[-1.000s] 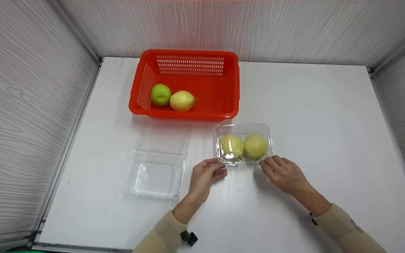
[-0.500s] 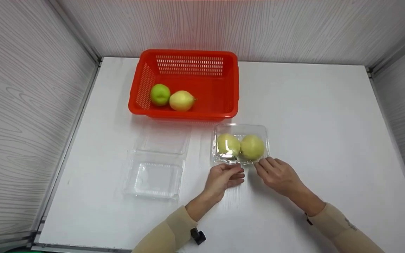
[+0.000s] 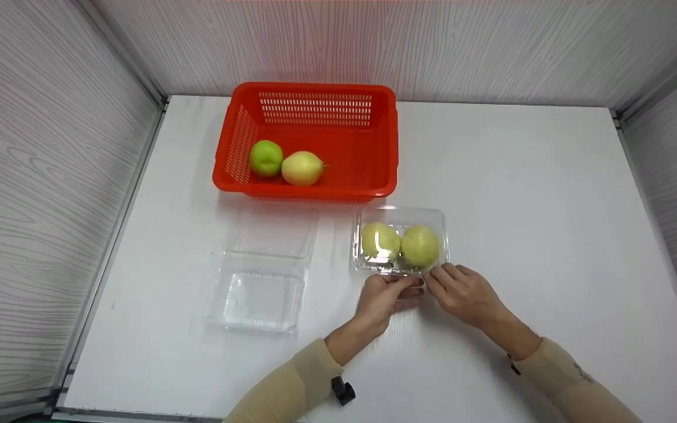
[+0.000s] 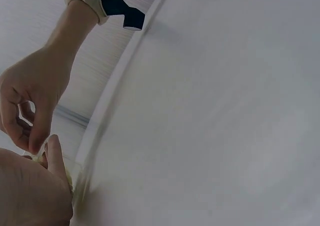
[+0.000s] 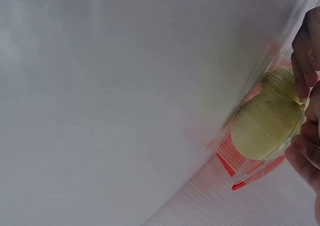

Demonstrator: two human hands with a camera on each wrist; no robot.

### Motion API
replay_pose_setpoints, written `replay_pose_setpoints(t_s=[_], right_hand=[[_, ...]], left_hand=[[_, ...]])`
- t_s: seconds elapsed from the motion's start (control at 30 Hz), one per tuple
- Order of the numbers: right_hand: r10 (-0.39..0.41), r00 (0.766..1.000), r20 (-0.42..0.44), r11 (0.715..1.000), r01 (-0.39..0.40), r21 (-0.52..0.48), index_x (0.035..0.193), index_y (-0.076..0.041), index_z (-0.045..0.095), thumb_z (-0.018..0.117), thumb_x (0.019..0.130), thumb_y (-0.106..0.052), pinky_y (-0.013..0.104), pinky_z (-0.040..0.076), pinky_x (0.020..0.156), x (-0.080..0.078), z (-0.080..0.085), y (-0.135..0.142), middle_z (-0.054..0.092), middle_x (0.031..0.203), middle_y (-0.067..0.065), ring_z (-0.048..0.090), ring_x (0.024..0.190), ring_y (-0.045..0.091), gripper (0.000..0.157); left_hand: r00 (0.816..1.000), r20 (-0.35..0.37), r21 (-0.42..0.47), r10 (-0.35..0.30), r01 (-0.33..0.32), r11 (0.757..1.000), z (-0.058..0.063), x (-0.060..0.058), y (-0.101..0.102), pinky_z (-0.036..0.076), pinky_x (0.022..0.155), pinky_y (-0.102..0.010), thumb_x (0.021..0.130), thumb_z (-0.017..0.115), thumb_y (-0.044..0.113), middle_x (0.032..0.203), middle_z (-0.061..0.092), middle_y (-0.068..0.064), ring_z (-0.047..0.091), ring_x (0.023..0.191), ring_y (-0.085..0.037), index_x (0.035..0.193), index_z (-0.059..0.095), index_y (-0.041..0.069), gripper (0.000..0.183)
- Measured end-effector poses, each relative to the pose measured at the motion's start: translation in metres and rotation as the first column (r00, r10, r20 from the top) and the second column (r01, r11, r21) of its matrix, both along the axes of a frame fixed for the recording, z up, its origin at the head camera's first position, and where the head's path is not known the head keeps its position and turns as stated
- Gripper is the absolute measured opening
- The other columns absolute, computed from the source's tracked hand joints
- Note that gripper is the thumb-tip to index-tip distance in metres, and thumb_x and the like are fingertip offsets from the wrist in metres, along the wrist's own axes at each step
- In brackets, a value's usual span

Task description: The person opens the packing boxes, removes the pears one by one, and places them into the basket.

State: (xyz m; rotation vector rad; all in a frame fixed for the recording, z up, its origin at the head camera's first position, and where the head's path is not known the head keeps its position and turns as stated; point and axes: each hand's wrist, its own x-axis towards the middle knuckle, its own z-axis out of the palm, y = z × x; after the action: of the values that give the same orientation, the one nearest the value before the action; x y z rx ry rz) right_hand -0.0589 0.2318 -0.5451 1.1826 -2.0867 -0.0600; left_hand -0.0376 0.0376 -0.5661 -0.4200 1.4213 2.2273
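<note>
A clear plastic clamshell box (image 3: 400,215) stands just in front of the red basket, its lid down over two yellow-green pears (image 3: 381,239). At the middle of its front edge, my left hand (image 3: 378,302) pinches the rim, thumb uppermost. My right hand (image 3: 462,295) pinches the rim near the front right corner, fingers bent. Both hands nearly meet there. In the right wrist view a pear (image 5: 265,126) shows through the box wall, with fingers at its edge. The left wrist view has my right hand (image 4: 35,85) above my left hand (image 4: 32,191); the contact is mostly hidden.
A red plastic basket (image 3: 309,191) holds a green apple (image 3: 266,158) and a pale yellow pear (image 3: 302,168) at the back. Left of the box, a second clear clamshell box (image 3: 262,299) lies unfolded on the white table (image 3: 526,194). Wood-grain panels border the table.
My left hand has slid right along the front edge, from the left corner to close beside my right hand. The box and right hand have shifted slightly left.
</note>
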Motion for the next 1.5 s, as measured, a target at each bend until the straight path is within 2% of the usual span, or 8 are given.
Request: replay_pose_setpoints(t_s=[0.27, 0.4, 0.7, 0.93, 1.07, 1.33, 1.5], right_hand=[[0.071, 0.997, 0.038, 0.995, -0.068, -0.071, 0.094, -0.001, 0.074, 0.048, 0.108, -0.005, 0.025, 0.057, 0.054, -0.005, 0.0, 0.008, 0.066, 0.081, 0.007, 0.066, 0.069, 0.019, 0.03], [0.119, 0.993, 0.02, 0.989, -0.117, -0.088, 0.092, -0.002, 0.071, 0.051, 0.106, -0.003, 0.026, 0.057, 0.053, -0.01, 0.0, 0.015, 0.067, 0.081, 0.008, 0.067, 0.069, 0.02, 0.025], [0.181, 0.983, -0.034, 0.983, -0.182, -0.027, 0.093, -0.002, 0.074, 0.052, 0.107, -0.006, 0.028, 0.064, 0.064, -0.018, 0.002, 0.029, 0.076, 0.086, 0.009, 0.075, 0.077, 0.022, 0.026], [0.212, 0.974, -0.08, 0.977, -0.208, 0.048, 0.093, 0.001, 0.076, 0.05, 0.106, -0.002, 0.029, 0.065, 0.07, -0.02, 0.003, 0.031, 0.075, 0.088, 0.012, 0.075, 0.08, 0.024, 0.03], [0.221, 0.969, -0.115, 0.974, -0.213, 0.076, 0.093, 0.002, 0.076, 0.048, 0.108, -0.005, 0.029, 0.066, 0.071, -0.021, 0.001, 0.03, 0.074, 0.088, 0.013, 0.075, 0.079, 0.024, 0.033], [0.252, 0.959, -0.126, 0.967, -0.256, -0.014, 0.088, 0.004, 0.073, 0.05, 0.109, -0.006, 0.029, 0.065, 0.066, -0.026, -0.006, 0.028, 0.074, 0.083, 0.014, 0.074, 0.073, 0.025, 0.033], [0.238, 0.96, -0.148, 0.961, -0.255, -0.11, 0.087, 0.004, 0.074, 0.055, 0.106, -0.006, 0.027, 0.064, 0.061, -0.029, -0.002, 0.025, 0.076, 0.082, 0.013, 0.075, 0.07, 0.023, 0.029]], left_hand=[[0.999, -0.019, -0.013, 0.027, -0.028, 1.0, -0.001, 0.0, 0.004, 0.068, 0.084, -0.035, 0.097, 0.072, 0.011, 0.101, 0.081, -0.02, 0.08, 0.084, -0.016, 0.111, 0.073, -0.008, 0.023], [0.999, -0.013, -0.009, 0.033, -0.033, 0.999, -0.001, 0.0, 0.004, 0.068, 0.084, -0.035, 0.098, 0.071, 0.011, 0.102, 0.081, -0.021, 0.08, 0.084, -0.017, 0.11, 0.073, -0.008, 0.022], [1.0, -0.002, -0.027, 0.024, -0.024, 0.999, 0.0, -0.001, 0.002, 0.068, 0.085, -0.035, 0.099, 0.07, 0.011, 0.102, 0.081, -0.02, 0.08, 0.085, -0.016, 0.11, 0.073, -0.006, 0.021], [1.0, -0.019, -0.031, -0.005, 0.005, 0.999, 0.002, -0.001, 0.0, 0.067, 0.088, -0.036, 0.101, 0.066, 0.012, 0.106, 0.08, -0.022, 0.081, 0.09, -0.017, 0.111, 0.071, -0.006, 0.022], [1.0, -0.014, -0.027, 0.003, -0.003, 1.0, 0.002, -0.002, 0.0, 0.067, 0.088, -0.035, 0.101, 0.065, 0.011, 0.109, 0.079, -0.026, 0.08, 0.089, -0.017, 0.11, 0.072, -0.007, 0.022], [1.0, 0.005, -0.011, 0.027, -0.027, 1.0, 0.002, -0.001, 0.002, 0.068, 0.085, -0.036, 0.1, 0.066, 0.01, 0.103, 0.08, -0.022, 0.08, 0.084, -0.015, 0.107, 0.073, -0.008, 0.021], [1.0, 0.01, -0.02, 0.029, -0.029, 0.999, 0.003, 0.0, 0.001, 0.068, 0.084, -0.036, 0.099, 0.065, 0.009, 0.098, 0.081, -0.018, 0.08, 0.082, -0.015, 0.106, 0.074, -0.008, 0.02]])
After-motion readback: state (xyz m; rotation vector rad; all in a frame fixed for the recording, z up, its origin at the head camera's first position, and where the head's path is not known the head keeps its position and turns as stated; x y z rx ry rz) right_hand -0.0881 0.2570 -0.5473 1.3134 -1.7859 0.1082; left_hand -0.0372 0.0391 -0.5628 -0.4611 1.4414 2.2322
